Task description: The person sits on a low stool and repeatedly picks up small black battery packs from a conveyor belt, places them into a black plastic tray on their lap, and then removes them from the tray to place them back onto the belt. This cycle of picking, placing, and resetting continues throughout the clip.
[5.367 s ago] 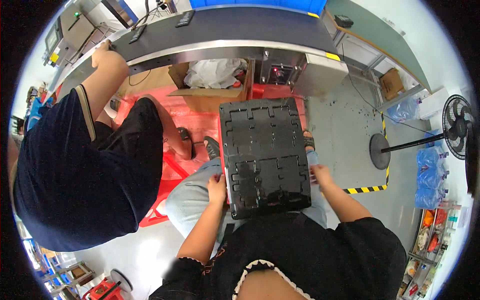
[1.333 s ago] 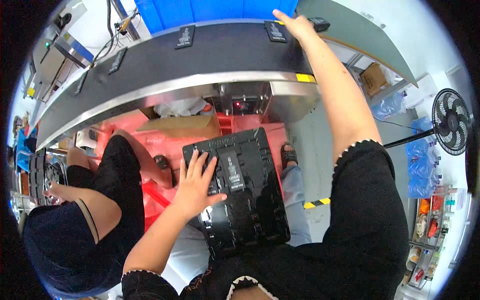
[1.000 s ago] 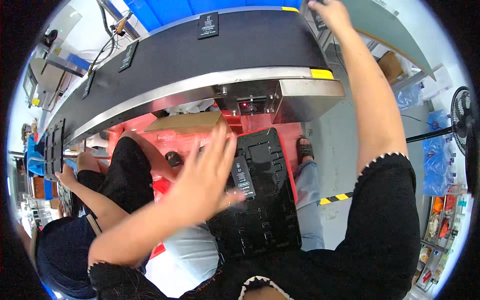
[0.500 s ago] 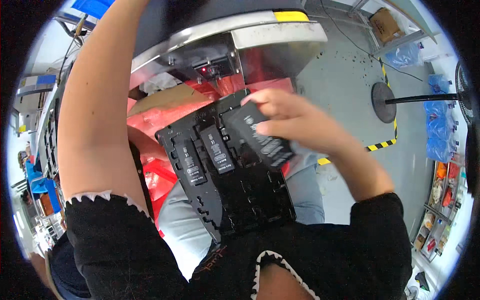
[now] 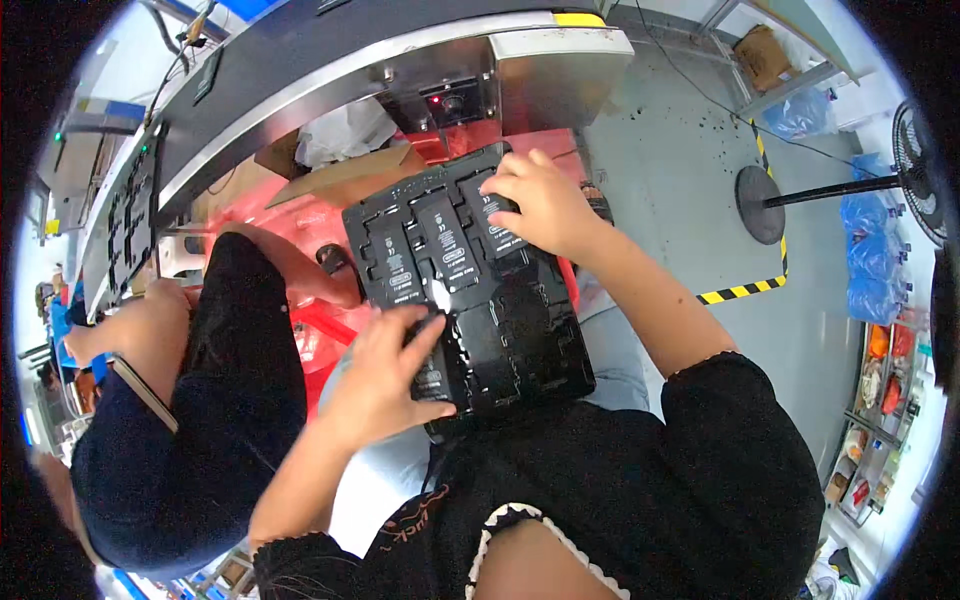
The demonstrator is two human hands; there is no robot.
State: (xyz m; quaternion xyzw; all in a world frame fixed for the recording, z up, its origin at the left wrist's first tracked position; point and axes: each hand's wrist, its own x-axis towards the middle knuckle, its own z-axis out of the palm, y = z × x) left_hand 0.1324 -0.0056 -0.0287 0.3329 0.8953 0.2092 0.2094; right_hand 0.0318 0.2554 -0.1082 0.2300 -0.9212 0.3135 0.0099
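A black moulded tray [image 5: 535,340] rests across my lap, tilted, with open slots in its near half. Three flat black rectangular pieces with pale print lie in its far row: a left piece [image 5: 392,255], a middle piece [image 5: 443,240] and a right piece [image 5: 510,240]. My right hand [image 5: 545,205] is bent over the right piece, thumb and fingers at its upper part. Over the tray's near left corner, my left hand [image 5: 375,385] has thumb and fingers spread around another black rectangular piece [image 5: 432,375], partly covered by the hand.
A conveyor [image 5: 350,65] with a metal side runs beyond the tray. Below it lie red plastic sheeting [image 5: 545,145] and an open cardboard box [image 5: 350,185]. Another person's dark-clothed leg [image 5: 250,330] is close on my left. A stand fan [image 5: 760,205] stands at right.
My left arm has come back from the conveyor side, and that hand is now at the tray with a piece. The right piece, formerly tilted in my right hand, now lies in the far row.
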